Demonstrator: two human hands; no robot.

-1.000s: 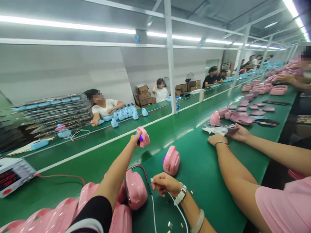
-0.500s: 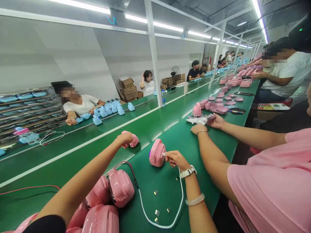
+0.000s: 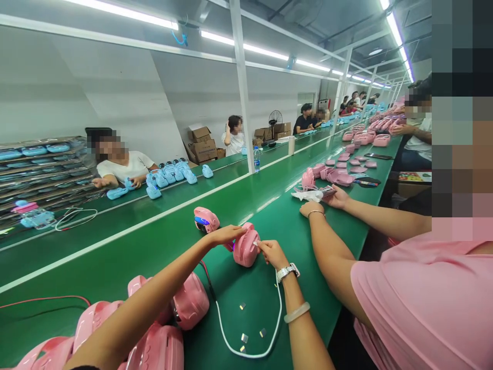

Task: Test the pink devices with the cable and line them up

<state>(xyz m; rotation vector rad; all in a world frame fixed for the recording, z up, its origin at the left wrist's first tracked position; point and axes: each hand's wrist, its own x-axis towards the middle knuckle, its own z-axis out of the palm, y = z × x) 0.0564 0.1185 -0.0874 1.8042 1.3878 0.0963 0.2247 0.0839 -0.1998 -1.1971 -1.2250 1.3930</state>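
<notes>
A rounded pink plastic device (image 3: 246,253), with a purple glow at its left edge, stands on the green bench in front of me. My left hand (image 3: 227,235) reaches over its top and left side, gripping it. Between thumb and fingers of my right hand (image 3: 271,254) is the white plug of a cable, held against the device's right side; whether it sits fully in the port is hidden. From there the white cable (image 3: 256,355) loops down and back to a black and red lead. A second pink device (image 3: 206,220), its front lit blue, lies beyond my left hand.
Several pink devices (image 3: 190,303) are piled under my left forearm. Small metallic pieces (image 3: 244,338) lie inside the cable loop. At my right, a co-worker's hands (image 3: 313,208) hold a clear bag near pink parts (image 3: 339,177). Blue devices (image 3: 165,174) lie across the line.
My left hand has let go of the farther pink device and come right onto the nearer one. My right hand keeps the plug at its side. The view has shifted slightly.
</notes>
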